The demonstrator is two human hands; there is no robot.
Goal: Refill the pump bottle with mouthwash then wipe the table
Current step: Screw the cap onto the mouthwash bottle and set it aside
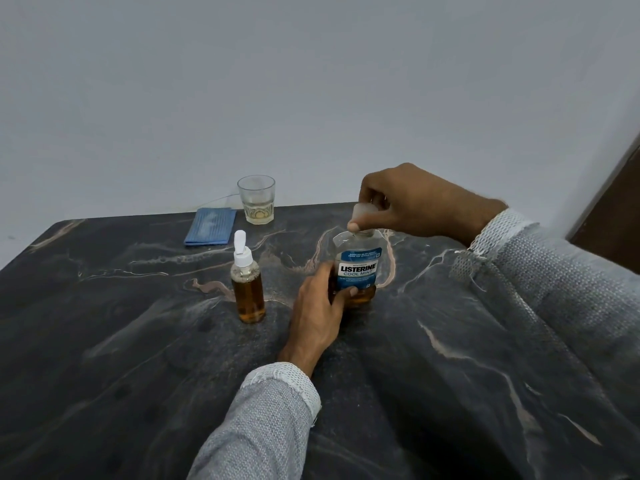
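A clear mouthwash bottle (358, 268) with a blue Listerine label stands upright on the dark marble table (138, 341); a little amber liquid shows at its bottom. My left hand (318, 306) grips its lower body from the left. My right hand (398, 202) holds the clear cap (362, 212) at the bottle's neck from above. To the left stands the pump bottle (247, 285), upright, with a white pump head and nearly full of amber liquid. Neither hand touches it.
A folded blue cloth (211, 226) lies near the table's far edge. Beside it stands a glass tumbler (257, 199) with a little pale liquid. A grey wall rises behind the table, and a brown door edge (613, 216) shows at the right.
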